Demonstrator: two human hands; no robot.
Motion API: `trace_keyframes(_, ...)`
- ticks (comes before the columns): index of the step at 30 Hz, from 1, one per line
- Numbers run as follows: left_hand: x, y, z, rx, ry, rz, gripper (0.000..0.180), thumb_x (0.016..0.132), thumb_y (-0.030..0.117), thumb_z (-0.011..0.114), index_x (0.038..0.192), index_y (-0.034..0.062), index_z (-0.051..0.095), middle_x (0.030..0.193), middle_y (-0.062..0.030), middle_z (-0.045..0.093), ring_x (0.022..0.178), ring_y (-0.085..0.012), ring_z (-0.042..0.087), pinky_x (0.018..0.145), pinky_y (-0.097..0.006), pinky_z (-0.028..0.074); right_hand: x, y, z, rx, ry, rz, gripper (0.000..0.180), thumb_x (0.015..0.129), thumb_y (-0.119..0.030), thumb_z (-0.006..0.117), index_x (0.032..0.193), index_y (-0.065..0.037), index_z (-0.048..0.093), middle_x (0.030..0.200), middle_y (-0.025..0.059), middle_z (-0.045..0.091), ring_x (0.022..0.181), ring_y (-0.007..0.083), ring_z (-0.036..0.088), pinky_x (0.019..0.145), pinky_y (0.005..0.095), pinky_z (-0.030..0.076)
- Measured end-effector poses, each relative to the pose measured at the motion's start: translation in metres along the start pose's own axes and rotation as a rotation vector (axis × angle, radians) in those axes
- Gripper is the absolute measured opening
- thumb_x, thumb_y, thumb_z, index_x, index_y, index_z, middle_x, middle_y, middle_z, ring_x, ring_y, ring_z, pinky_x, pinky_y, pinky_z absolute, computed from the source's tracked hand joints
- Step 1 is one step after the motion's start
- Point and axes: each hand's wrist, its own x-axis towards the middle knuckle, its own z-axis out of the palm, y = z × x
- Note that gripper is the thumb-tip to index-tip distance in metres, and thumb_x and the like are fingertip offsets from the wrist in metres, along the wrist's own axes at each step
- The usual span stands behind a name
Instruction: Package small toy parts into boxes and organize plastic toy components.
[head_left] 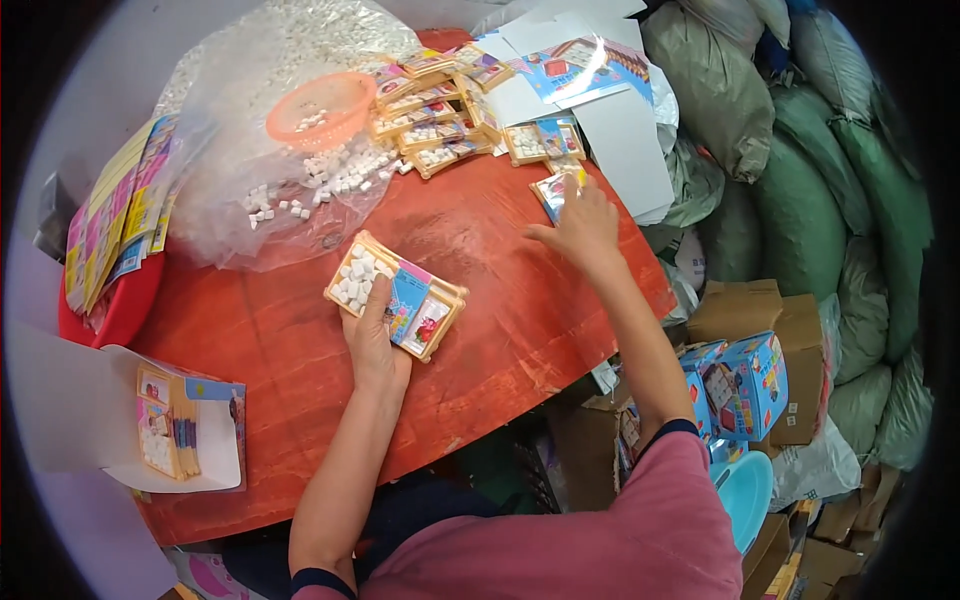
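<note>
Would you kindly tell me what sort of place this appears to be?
Probably a small hand-packing workshop: loose white cubes lie beside piled packs on a red table, and bulging sacks are heaped along the right side.

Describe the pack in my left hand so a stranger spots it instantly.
Find the red table, then the left hand above it. The pack gripped there has white cubes and a blue band; unlike the piled packs beyond, it's held.
</note>
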Motion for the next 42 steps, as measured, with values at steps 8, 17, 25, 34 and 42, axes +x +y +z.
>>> trace_keyframes(8, -0.013, -0.018, 0.017, 0.024, -0.099, -0.087, 0.057, 0.083, 0.02, 0.069, 0.127, 0.0107, 0.033, 0.12, -0.0059, 0.05, 0.106, -0.0189, 0.054, 0.092, -0.036, 0.047, -0.027, 0.001, -0.012, 0.555, -0.145, 0.055, 0.06, 0.071, -0.041, 0.069, 0.112, 0.0, 0.056, 0.096, 0.019, 0.06, 0.089, 0.0295, 0.061, 0.076, 0.0397, 0.049)
trace_keyframes(17, -0.023, -0.016, 0.023, -0.005, -0.123, -0.069, 0.037, 0.084, 0.009, 0.06, 0.117, 0.0071, 0.043, 0.108, -0.0084, 0.058, 0.096, -0.0215, 0.061, 0.086, -0.036, 0.052, 0.045, -0.011, 0.014, 0.498, 0.086, -0.117, 0.07, 0.077, -0.032, 0.066, 0.13, 0.005, 0.04, 0.131, 0.0234, 0.045, 0.119, 0.0326, 0.047, 0.098, 0.04, 0.039)
trace_keyframes(25, -0.027, 0.0, 0.003, -0.129, -0.04, -0.2, 0.035, 0.083, 0.017, 0.057, 0.114, 0.0028, 0.053, 0.107, -0.0107, 0.062, 0.099, -0.024, 0.061, 0.089, -0.041, 0.05, 0.159, 0.046, 0.064, -0.136, -0.071, -0.25, 0.076, 0.067, -0.019, 0.067, 0.135, -0.006, 0.034, 0.139, 0.017, 0.038, 0.129, 0.0288, 0.035, 0.103, 0.0506, 0.031)
trace_keyframes(34, -0.023, 0.0, -0.003, -0.142, -0.061, -0.223, 0.038, 0.083, 0.018, 0.056, 0.117, 0.001, 0.051, 0.11, -0.0131, 0.06, 0.1, -0.0262, 0.061, 0.091, -0.043, 0.049, 0.139, 0.039, 0.027, -0.005, -0.402, -0.216, 0.086, 0.053, -0.05, 0.077, 0.122, -0.006, 0.049, 0.124, 0.0143, 0.05, 0.117, 0.0287, 0.049, 0.095, 0.0416, 0.042)
trace_keyframes(42, -0.023, -0.006, -0.003, -0.144, -0.088, -0.243, 0.041, 0.083, 0.019, 0.055, 0.119, 0.0006, 0.05, 0.111, -0.0139, 0.06, 0.101, -0.027, 0.06, 0.091, -0.045, 0.049, 0.148, 0.056, 0.052, 0.073, -0.439, -0.266, 0.087, 0.058, -0.049, 0.072, 0.127, -0.003, 0.045, 0.128, 0.0184, 0.048, 0.117, 0.0317, 0.048, 0.096, 0.0399, 0.04)
